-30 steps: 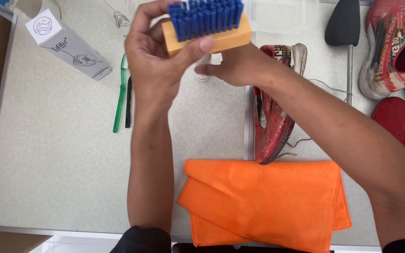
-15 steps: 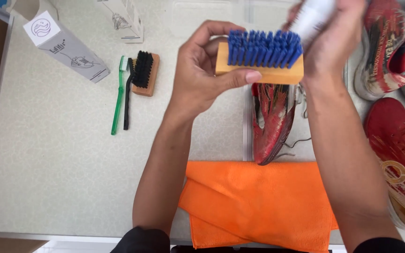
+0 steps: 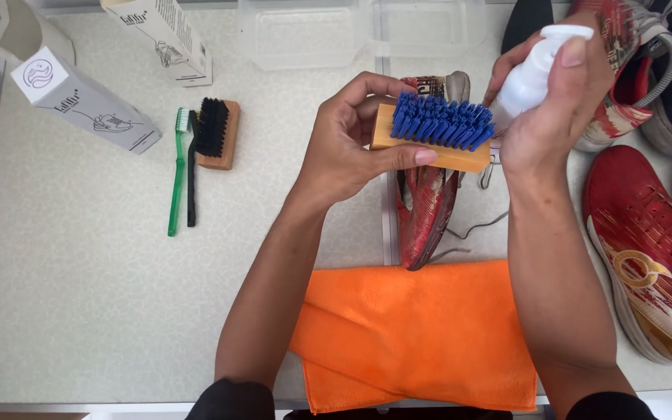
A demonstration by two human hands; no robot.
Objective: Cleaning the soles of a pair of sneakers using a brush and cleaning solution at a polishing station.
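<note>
My left hand (image 3: 351, 144) holds a wooden brush with blue bristles (image 3: 437, 134), bristles up, above a red shoe (image 3: 425, 210) lying on its side on the table. My right hand (image 3: 558, 93) grips a white pump bottle (image 3: 534, 74) right beside the brush's right end, a fingertip resting on the pump top. The bottle's lower part is hidden behind my fingers.
An orange cloth (image 3: 421, 334) lies folded at the table's front edge. A green toothbrush (image 3: 176, 171), a black thin brush and a black-bristled wooden brush (image 3: 215, 132) lie at left, near two white boxes (image 3: 83, 101). More red shoes (image 3: 647, 249) sit at right; clear plastic trays (image 3: 305, 31) at the back.
Both hands have shifted right and lower in view. The right hand has brought the white bottle up against the brush's right end; one second ago that hand held no bottle.
</note>
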